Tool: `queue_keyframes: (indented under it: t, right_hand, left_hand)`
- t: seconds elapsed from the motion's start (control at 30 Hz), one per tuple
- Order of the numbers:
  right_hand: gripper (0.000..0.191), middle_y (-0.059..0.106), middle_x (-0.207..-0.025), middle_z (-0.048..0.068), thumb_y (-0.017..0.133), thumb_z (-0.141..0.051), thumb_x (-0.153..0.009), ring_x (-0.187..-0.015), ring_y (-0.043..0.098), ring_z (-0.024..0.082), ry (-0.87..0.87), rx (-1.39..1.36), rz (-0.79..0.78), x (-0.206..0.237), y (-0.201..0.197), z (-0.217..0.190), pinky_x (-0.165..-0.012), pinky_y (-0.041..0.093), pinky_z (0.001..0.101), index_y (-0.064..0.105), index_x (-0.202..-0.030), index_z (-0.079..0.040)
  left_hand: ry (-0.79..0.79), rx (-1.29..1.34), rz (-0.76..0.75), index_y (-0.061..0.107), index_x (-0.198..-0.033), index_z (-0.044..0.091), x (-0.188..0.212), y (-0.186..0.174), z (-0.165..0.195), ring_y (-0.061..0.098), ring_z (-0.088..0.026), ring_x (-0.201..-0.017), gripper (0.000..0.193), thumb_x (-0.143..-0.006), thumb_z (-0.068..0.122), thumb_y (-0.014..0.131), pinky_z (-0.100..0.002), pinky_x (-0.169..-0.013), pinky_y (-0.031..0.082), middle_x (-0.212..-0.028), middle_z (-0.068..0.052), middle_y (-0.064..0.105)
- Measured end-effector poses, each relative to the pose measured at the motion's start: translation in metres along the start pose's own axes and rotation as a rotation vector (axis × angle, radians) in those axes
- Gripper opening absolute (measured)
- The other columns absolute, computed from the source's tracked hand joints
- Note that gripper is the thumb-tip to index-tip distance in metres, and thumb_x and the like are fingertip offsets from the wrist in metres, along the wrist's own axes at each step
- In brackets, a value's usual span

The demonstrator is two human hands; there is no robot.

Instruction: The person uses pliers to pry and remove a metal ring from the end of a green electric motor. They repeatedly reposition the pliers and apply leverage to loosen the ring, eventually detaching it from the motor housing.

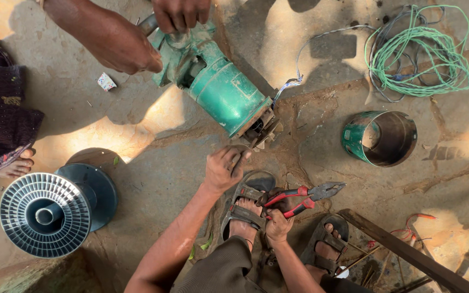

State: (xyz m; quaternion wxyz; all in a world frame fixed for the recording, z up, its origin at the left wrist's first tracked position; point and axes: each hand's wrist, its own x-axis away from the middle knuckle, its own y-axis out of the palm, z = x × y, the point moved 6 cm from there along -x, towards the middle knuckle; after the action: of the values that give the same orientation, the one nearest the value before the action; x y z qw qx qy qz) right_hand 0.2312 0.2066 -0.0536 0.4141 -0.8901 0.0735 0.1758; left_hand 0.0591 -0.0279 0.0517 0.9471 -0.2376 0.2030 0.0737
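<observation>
Green motor (221,87) at twelve o'clock; left hand (223,168) grips something small I can't identify, right hand (278,220) clamps red pliers (305,198). Pliers' tips could slip toward the sandalled foot (245,209).

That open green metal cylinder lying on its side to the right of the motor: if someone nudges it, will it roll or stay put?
The green cylinder lies on its round side, so a sideways push would probably roll it. It looks hollow and thin-walled, so likely light for its size. The rough, cracked ground would probably stop it soon.
</observation>
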Motion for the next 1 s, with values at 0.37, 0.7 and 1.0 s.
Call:
queue_keyframes:
  t: [0.37,0.7,1.0]
  right_hand:
    - [0.015,0.068,-0.095,0.011,0.070,0.008,-0.069,-0.091,0.064,0.033,0.049,0.179,-0.286,0.030,0.012,0.024,-0.083,0.050,0.0459,0.073,-0.077,-0.004]
    - [0.053,0.059,-0.121,0.018,0.059,0.010,-0.081,-0.082,0.065,0.019,0.611,-0.408,-0.271,0.036,0.025,0.024,-0.069,0.056,0.0290,0.049,-0.133,0.008]
    - [0.051,0.061,-0.122,0.016,0.069,0.009,-0.081,-0.105,0.067,0.026,0.334,-0.340,-0.175,0.016,0.034,-0.034,-0.089,0.058,0.0390,0.055,-0.129,0.001]
  left_hand:
    - [-0.086,0.170,-0.050,0.069,-0.106,0.002,0.023,-0.016,-0.009,0.074,-0.030,-0.094,0.017,-0.090,0.005,0.075,-0.038,-0.079,0.060,-0.112,-0.012,0.075]
    - [-0.219,0.299,-0.193,0.071,-0.113,0.003,0.020,0.010,-0.043,0.072,-0.033,-0.104,0.021,-0.092,0.006,0.072,-0.040,-0.089,0.059,-0.120,-0.012,0.074]
    - [-0.116,-0.128,-0.214,0.036,-0.155,0.014,-0.009,0.004,-0.084,0.029,-0.038,-0.150,0.121,-0.054,0.048,0.094,-0.061,-0.124,0.022,-0.163,-0.011,0.032]
